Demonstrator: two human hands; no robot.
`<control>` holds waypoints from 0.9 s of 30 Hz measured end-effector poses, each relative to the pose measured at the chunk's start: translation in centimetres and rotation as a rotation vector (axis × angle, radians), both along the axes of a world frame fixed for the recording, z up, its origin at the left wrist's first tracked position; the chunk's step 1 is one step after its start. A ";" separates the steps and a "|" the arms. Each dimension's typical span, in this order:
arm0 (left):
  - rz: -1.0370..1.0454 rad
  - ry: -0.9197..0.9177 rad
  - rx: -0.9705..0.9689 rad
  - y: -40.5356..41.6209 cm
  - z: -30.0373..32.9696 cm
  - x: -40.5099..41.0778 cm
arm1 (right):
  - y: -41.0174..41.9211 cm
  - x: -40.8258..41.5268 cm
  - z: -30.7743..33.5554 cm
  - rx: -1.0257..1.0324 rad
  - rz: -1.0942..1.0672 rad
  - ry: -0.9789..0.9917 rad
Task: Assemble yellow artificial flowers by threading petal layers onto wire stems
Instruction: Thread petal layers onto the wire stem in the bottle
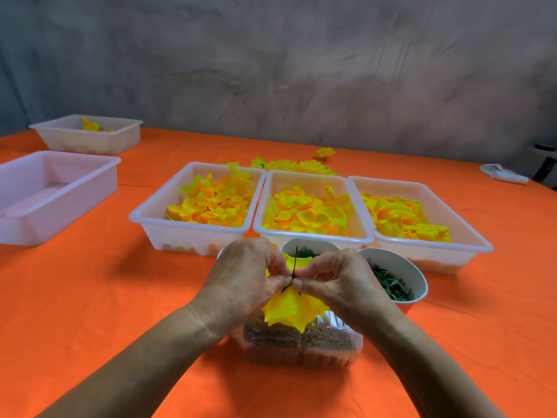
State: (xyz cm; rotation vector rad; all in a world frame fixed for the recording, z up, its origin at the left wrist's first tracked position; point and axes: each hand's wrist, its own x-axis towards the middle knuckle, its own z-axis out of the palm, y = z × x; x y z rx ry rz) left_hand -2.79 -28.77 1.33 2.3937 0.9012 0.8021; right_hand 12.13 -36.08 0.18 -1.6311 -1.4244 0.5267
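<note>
Both hands meet over the near middle of the orange table. My left hand [247, 273] and my right hand [337, 279] pinch a thin dark green wire stem [294, 260] that sticks up between the fingertips. Yellow petal layers [291, 310] hang below the fingers on that stem, blossom down. Three white trays of loose yellow petals stand behind: left tray [193, 233], middle tray [310, 236], right tray [428, 251]. Two white cups hold green parts, one [404, 267] to the right and one [307, 247] behind my hands.
A clear plastic box [301, 342] with brown contents lies under my hands. Finished yellow flowers [298, 165] lie behind the trays. An empty white tray [57, 191] and another holding a flower [87, 137] stand at the left. A white cloth [503, 175] lies far right.
</note>
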 end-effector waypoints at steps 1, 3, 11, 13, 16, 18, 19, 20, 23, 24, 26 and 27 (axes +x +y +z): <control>0.002 0.004 0.010 0.0 0.0 0.1 | -0.1 -0.1 -0.1 0.001 -0.002 -0.006; 0.010 0.024 0.025 -0.1 0.1 0.2 | -0.1 -0.2 -0.2 0.010 -0.022 -0.034; 0.047 -0.076 -0.092 0.4 0.0 -0.7 | -0.8 1.2 0.6 0.041 -0.047 0.213; 0.041 -0.152 -0.111 0.2 -0.1 -0.6 | -0.8 1.0 0.7 0.066 -0.026 0.186; 0.022 -0.185 -0.106 -0.2 -0.4 -0.2 | -0.3 0.4 0.8 0.057 0.004 0.063; 0.018 -0.172 -0.095 -0.3 -0.4 0.0 | 0.0 0.2 0.6 0.048 0.007 -0.020; 0.017 -0.165 -0.099 -0.1 -0.4 0.0 | 0.1 0.2 0.6 0.043 0.005 -0.033; 0.008 -0.155 -0.104 0.0 -0.4 -0.1 | 0.2 0.2 0.4 0.042 0.006 -0.035; -0.066 -0.116 -0.103 0.5 -0.4 -0.3 | 0.3 0.4 0.0 0.070 0.032 -0.013; -0.079 -0.103 -0.087 0.6 -0.4 -0.3 | 0.4 0.4 -0.2 0.084 0.043 -0.001; -0.079 -0.073 -0.041 0.8 -0.5 -0.1 | 0.5 0.5 -0.6 0.101 0.047 0.015; -0.075 -0.068 -0.028 0.9 -0.6 0.0 | 0.6 0.6 -0.8 0.106 0.045 0.025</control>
